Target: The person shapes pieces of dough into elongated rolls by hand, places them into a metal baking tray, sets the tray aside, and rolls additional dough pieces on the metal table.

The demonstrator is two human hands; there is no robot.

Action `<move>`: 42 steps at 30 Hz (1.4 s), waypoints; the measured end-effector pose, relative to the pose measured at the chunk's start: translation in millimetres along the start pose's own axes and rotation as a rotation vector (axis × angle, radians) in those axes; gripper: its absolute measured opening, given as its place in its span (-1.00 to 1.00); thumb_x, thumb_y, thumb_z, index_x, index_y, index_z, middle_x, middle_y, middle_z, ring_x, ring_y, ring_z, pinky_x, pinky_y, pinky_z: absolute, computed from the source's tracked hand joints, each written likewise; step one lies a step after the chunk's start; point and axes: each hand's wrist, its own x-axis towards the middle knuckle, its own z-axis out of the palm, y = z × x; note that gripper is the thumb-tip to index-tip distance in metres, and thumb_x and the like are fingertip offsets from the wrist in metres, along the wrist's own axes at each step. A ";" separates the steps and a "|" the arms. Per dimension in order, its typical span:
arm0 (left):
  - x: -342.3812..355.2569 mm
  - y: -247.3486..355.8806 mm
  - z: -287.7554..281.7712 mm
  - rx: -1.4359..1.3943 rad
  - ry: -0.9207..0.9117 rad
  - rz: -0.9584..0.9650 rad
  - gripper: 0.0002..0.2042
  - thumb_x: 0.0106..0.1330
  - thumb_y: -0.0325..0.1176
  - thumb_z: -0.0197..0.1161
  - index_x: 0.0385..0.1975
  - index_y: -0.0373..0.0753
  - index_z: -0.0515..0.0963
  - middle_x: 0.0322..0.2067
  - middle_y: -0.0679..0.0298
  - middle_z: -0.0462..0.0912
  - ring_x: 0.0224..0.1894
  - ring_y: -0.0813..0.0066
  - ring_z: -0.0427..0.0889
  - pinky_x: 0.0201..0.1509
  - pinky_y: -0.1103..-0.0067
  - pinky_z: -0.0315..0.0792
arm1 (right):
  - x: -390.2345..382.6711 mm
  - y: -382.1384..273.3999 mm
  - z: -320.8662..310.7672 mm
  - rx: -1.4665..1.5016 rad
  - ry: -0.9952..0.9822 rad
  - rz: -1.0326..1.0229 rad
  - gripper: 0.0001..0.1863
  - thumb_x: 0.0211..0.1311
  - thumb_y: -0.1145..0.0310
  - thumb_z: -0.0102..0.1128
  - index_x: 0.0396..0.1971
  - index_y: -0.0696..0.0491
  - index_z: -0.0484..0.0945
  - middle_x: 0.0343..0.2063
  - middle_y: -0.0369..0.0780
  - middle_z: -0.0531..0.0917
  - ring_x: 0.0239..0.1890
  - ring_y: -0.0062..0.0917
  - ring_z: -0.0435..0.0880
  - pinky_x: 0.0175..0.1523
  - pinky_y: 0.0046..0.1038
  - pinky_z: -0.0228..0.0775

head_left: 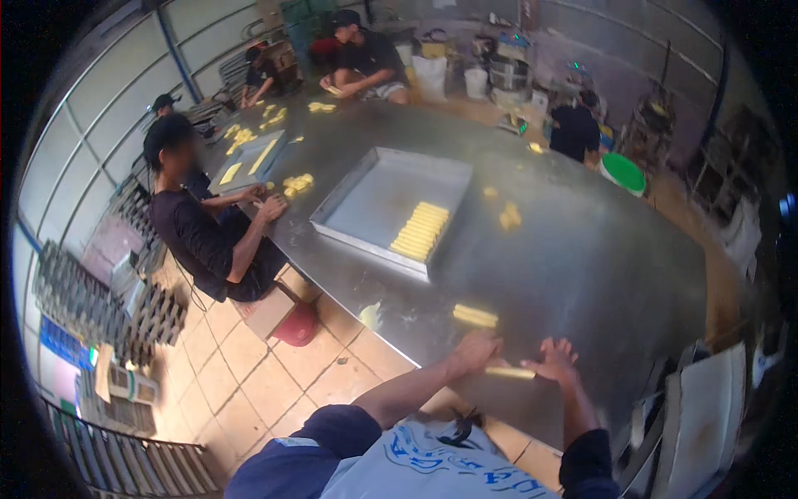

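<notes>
A pale yellow dough stick (509, 373) lies on the steel table close to my body, between my two hands. My left hand (477, 351) rests palm down by its left end, fingers stretched forward and slightly blurred. At the right end is my right hand (555, 361), its fingers spread and a little bent. Neither hand grips anything that I can see. Just beyond my left hand lie a few finished-looking dough sticks (475, 315) side by side. Farther off, a shallow metal tray (366, 179) holds a row of several dough sticks (420, 230) in its near right corner.
Small dough pieces (509, 216) sit right of the tray. A co-worker (208, 208) at the table's left edge handles dough beside another tray (249, 158). More people sit at the far end. A green-lidded bucket (623, 173) stands beyond the right edge; leaning boards (706, 416) are at my right.
</notes>
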 end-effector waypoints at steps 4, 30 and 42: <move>-4.6 -8.5 8.9 0.072 0.034 0.003 -0.45 0.07 0.24 0.10 -0.36 -0.23 0.49 -0.34 0.15 0.47 -0.18 0.20 0.44 -0.15 0.37 0.32 | -2.8 9.8 12.4 0.010 0.019 -0.060 -0.26 -0.27 -0.22 0.36 -0.16 -0.02 0.36 0.00 -0.03 0.24 0.18 -0.10 0.08 0.18 0.05 -0.13; 95.8 2.8 -13.5 0.111 -0.231 0.049 -0.69 0.13 -0.41 0.16 -0.08 -0.18 0.46 -0.03 0.14 0.42 0.09 0.18 0.32 0.06 0.19 0.22 | 22.9 26.4 -43.3 0.148 0.350 -0.131 -0.72 0.00 0.49 0.11 -0.22 0.12 0.55 -0.21 -0.04 0.59 -0.15 -0.14 0.55 -0.06 -0.29 0.39; -62.9 -99.2 -79.7 -0.545 0.229 -0.154 -0.61 0.29 -0.12 0.07 0.03 -0.19 0.40 -0.12 0.13 0.49 -0.04 0.18 0.47 0.07 0.39 0.34 | 311.7 -171.5 -82.5 0.227 0.431 -0.376 -0.64 0.14 0.46 0.00 -0.02 0.12 0.43 -0.23 0.00 0.58 -0.18 -0.15 0.57 -0.06 -0.31 0.39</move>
